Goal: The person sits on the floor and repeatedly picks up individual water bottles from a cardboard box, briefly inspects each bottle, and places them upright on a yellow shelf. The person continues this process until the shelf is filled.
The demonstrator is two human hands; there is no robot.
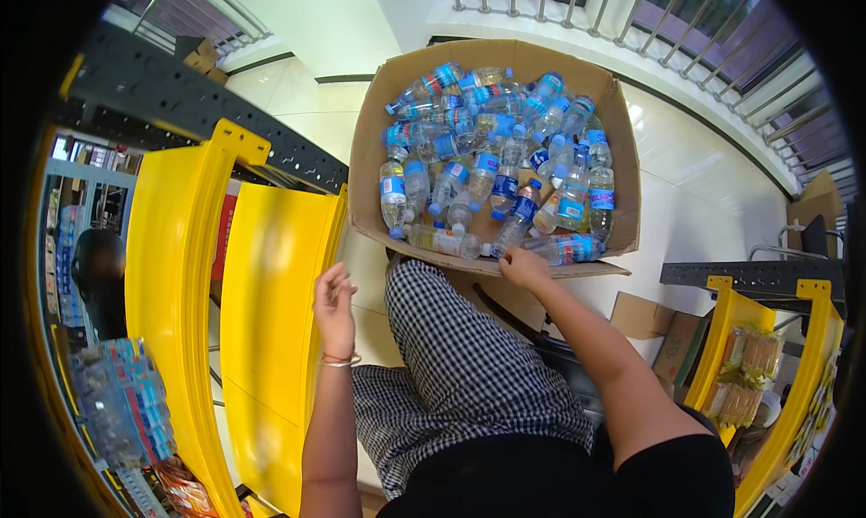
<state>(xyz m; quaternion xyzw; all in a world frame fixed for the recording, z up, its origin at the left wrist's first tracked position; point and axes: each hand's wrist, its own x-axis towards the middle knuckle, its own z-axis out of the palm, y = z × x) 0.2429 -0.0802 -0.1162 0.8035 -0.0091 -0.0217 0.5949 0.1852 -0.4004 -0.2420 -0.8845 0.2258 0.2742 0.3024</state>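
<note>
A black shirt [505, 477] is nearest. The left hand [335, 309], fingers loosely curled, is near a yellow shelf [275, 302]; the right hand [525, 268] is by bottles [520, 213] inside the box's [624, 166] near edge, pinching or not, I cannot tell.

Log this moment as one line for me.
left hand: raised, loosely curled, apparently empty | right hand: at near edge of open brown cardboard box, grip unclear | contents: blue-capped clear plastic bottles

The person wears a black short-sleeved top [505, 477] and loose black-and-white checked trousers [478, 365]. At the base of the left hand [334, 312] sit a pale bangle [342, 363] and a thin reddish band [337, 356].
</note>
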